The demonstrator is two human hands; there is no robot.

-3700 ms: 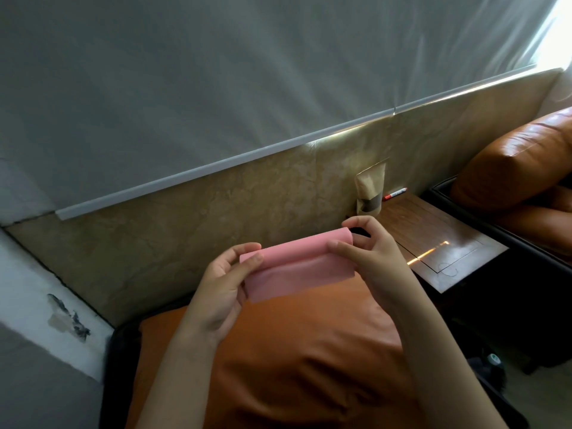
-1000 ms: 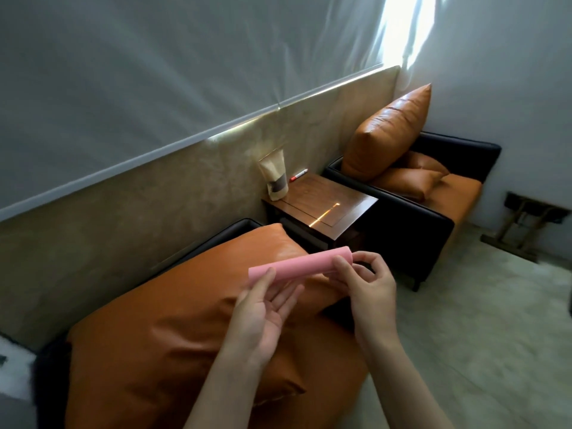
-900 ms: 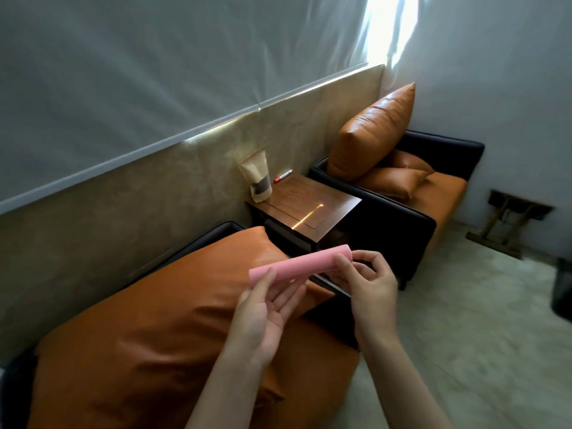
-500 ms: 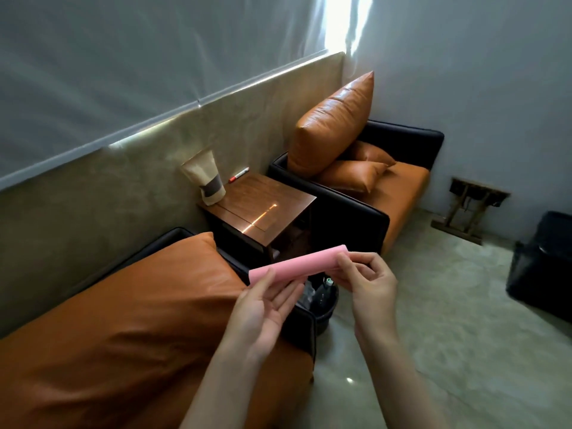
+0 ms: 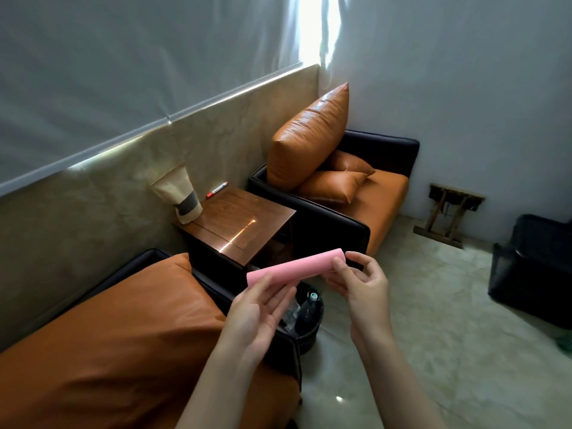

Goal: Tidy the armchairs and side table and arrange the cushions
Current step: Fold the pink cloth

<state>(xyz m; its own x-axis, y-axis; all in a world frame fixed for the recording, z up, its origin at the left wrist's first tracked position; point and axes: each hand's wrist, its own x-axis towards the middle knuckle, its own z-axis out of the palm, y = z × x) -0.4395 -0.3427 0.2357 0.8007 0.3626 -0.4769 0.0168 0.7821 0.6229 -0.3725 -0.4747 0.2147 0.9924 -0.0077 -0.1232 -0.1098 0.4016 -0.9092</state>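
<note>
Pink cloth [image 5: 294,269], folded into a long narrow strip, hangs in the air between your two hands, in front of the side table [image 5: 247,218] and, as the picture shows it, just above the black waste bin [image 5: 306,326] that stands on the floor by the near armchair [image 5: 283,354].

Your right hand [image 5: 359,283] pinches the right end of the strip between the thumb and curled fingers. Your left hand [image 5: 257,311] is open, palm up, and its straight fingers only support the left end from below.

So the real grip is at one end only. If the right pinch loosens, I think the fold may open, or the strip may slide off the left fingers and drop toward the bin, where a bottle [image 5: 309,305] is standing.

Be careful also on the side table. The paper pouch [image 5: 182,196] leans at the wall side and the red marker [image 5: 217,189] lies just beside it. A wide wipe could tip the pouch or roll the marker off the back edge.

On the far armchair the big cushion [image 5: 309,137] stands on its edge above two small cushions [image 5: 332,184], and a careless pull may topple it.

The cloth looks soft, matte and evenly pink. Its upper edge is rounded, and the right end is higher than the left.
</note>
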